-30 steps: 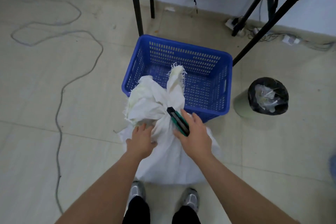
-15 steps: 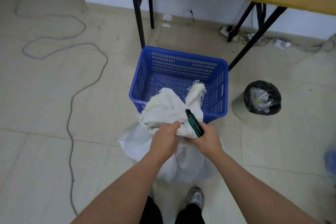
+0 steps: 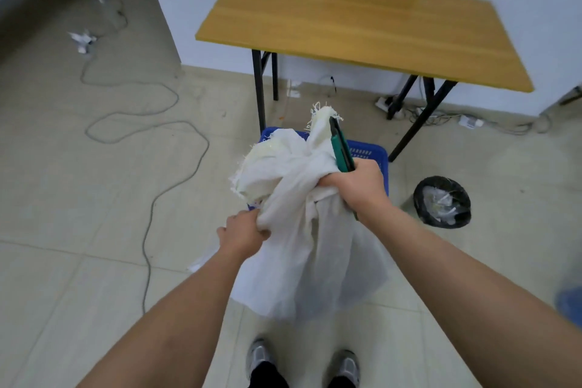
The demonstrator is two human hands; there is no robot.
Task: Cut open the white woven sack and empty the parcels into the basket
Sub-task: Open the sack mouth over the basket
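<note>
The white woven sack [image 3: 302,261] hangs off the floor in front of me, its frayed open top bunched upward. My left hand [image 3: 242,235] grips a fold of the sack at its left side. My right hand [image 3: 356,186] grips the bunched neck together with a green and black utility knife [image 3: 340,146] that points up and away. The blue basket [image 3: 373,153] sits on the floor behind the sack, mostly hidden by it. No parcels are visible.
A wooden table [image 3: 362,25] on black legs stands behind the basket. A black-lined bin [image 3: 442,201] sits to the right. A grey cable [image 3: 151,142] loops over the tiled floor at left. My shoes [image 3: 302,362] are below the sack.
Both hands have lifted the sack higher, off the floor, in front of the basket. The left hand moved to the sack's left side. My view has tilted up, showing the whole table.
</note>
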